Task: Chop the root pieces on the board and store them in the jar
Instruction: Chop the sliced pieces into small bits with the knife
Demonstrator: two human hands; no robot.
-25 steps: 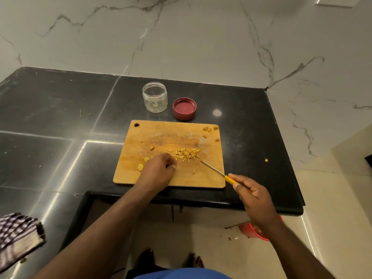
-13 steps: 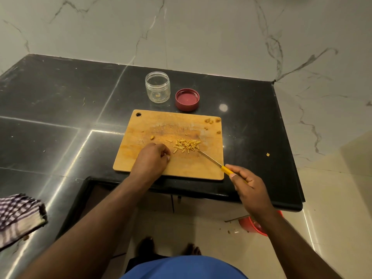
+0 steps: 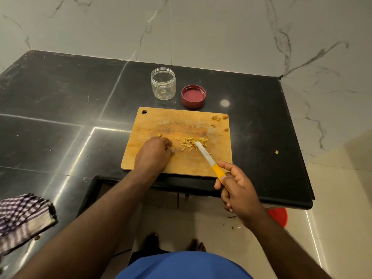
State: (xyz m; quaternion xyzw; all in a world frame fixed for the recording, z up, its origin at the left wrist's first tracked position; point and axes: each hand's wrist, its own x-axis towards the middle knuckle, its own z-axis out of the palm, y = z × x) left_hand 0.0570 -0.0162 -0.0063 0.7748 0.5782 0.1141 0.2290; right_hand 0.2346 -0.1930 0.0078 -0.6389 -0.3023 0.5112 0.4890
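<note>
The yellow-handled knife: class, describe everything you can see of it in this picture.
The yellow-handled knife has a slim, pale, pointed metal-looking blade and what looks like a plastic handle. The right hand grips the handle's rear end. The knife slants up and left over the wooden cutting board, its tip reaching the pile of yellow root slivers; whether it touches them cannot be told.
</note>
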